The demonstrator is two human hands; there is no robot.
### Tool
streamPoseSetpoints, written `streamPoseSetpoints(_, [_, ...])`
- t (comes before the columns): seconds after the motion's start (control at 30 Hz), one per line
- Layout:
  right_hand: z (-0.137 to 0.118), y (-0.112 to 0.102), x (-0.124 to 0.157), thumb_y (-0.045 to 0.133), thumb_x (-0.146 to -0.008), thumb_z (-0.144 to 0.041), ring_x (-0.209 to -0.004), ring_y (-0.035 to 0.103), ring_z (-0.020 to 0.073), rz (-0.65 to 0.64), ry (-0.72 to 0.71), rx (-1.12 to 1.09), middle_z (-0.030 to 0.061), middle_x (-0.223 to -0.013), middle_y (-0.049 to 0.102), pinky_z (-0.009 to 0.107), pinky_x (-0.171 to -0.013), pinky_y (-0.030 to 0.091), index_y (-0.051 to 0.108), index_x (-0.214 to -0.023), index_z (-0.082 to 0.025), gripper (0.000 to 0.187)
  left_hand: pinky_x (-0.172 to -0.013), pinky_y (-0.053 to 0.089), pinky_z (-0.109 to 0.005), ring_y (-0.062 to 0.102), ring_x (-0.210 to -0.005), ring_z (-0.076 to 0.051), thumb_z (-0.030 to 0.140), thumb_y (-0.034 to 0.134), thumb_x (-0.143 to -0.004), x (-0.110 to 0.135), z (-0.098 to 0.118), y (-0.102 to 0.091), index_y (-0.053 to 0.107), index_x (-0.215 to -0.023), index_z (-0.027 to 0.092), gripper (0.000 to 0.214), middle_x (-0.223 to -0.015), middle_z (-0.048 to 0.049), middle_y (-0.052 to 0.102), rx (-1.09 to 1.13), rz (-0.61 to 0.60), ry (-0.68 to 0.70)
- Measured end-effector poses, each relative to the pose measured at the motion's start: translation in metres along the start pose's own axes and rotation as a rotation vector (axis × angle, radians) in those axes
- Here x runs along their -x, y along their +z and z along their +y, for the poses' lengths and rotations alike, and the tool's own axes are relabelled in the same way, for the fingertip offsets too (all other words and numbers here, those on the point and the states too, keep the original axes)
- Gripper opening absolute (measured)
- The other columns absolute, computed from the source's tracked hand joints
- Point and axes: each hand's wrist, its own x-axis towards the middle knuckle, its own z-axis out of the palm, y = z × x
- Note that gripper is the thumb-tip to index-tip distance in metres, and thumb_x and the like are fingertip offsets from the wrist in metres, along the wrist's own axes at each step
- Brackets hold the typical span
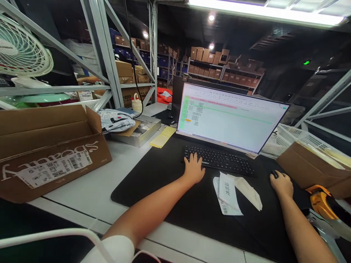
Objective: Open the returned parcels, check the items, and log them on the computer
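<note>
A white fan (22, 51) sits high at 10 o'clock. Under it, at 9 o'clock, an open brown box (46, 153) lies on the table (90, 190) with a white label on its side. Just past the box, a shiny tray (139, 133) sits next to some yellow paper pads (163, 137).

A big black mat (164, 179) covers the middle of the table. The black keyboard (219, 160) rests on the mat at 12 o'clock, right in front of the bright screen (230, 117). The left hand (194, 168) lies flat on the left end of the keyboard, fingers a little spread, holding nothing.

A white paper packet (230, 191) lies on the mat near the keyboard, between the two hands. No hand touches it.

At 3 o'clock, the right hand (281, 182) is curled over a black mouse (275, 174) on the mat. Only a small bit of the mouse peeks out by the fingers.

Further right is another brown box (307, 168), with a white basket (298, 137) behind it. An orange tape tool (322, 201) lies at 4 o'clock, close to the right arm.
</note>
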Motion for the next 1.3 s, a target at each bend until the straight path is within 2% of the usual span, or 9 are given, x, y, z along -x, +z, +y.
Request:
streamPoseSetpoints(0.1, [0.002,0.003,-0.001,0.043,-0.097,-0.048,-0.133,0.054,0.0421,0.04,0.013,-0.015,0.021,-0.154,0.045,0.055,-0.111,0.045,0.058,-0.148,-0.017,0.062,-0.12,0.025,-0.071,0.026,-0.155,-0.041,0.049,0.047,-0.099,0.0,-0.001,0.0,0.046,-0.156,0.017,0.065,-0.168,-0.0202,0.031,-0.001,-0.002,0.003])
streamPoseSetpoints(0.43, [0.01,0.009,-0.007,0.044,-0.095,-0.05,-0.132,0.055,0.0413,0.017,0.013,-0.04,0.0206,-0.149,0.051,0.053,-0.112,0.044,0.061,-0.146,-0.016,0.064,-0.121,0.025,-0.07,0.026,-0.156,-0.041,0.049,0.047,-0.1,0.001,0.0,-0.004,0.046,-0.156,0.017,0.065,-0.169,-0.0199,0.03,0.005,-0.013,0.0])
streamPoseSetpoints(0.73, [0.005,0.004,-0.004,0.041,-0.094,-0.055,-0.135,0.054,0.0398,0.001,0.022,-0.034,0.0198,-0.149,0.05,0.047,-0.114,0.043,0.061,-0.146,-0.017,0.066,-0.121,0.025,-0.07,0.024,-0.157,-0.039,0.047,0.047,-0.1,0.0,0.0,-0.002,0.044,-0.157,0.016,0.066,-0.17,-0.0201,0.026,0.034,-0.031,-0.002])
streamPoseSetpoints(1.03, [-0.001,-0.002,0.0,0.04,-0.094,-0.053,-0.136,0.052,0.0393,-0.013,0.01,-0.031,0.0212,-0.149,0.049,0.047,-0.115,0.041,0.061,-0.145,-0.015,0.066,-0.12,0.026,-0.072,0.024,-0.157,-0.039,0.048,0.047,-0.1,0.0,0.0,-0.001,0.044,-0.157,0.016,0.065,-0.17,-0.0194,0.026,0.024,-0.028,-0.004])
streamPoseSetpoints(1.3, [-0.007,-0.009,0.006,0.045,-0.096,-0.05,-0.128,0.057,0.0367,-0.001,0.046,-0.017,0.019,-0.15,0.05,0.044,-0.108,0.045,0.059,-0.147,-0.018,0.063,-0.123,0.026,-0.067,0.023,-0.158,-0.036,0.047,0.043,-0.1,-0.001,0.0,-0.001,0.041,-0.157,0.006,0.07,-0.17,-0.021,0.027,-0.007,-0.028,-0.017])
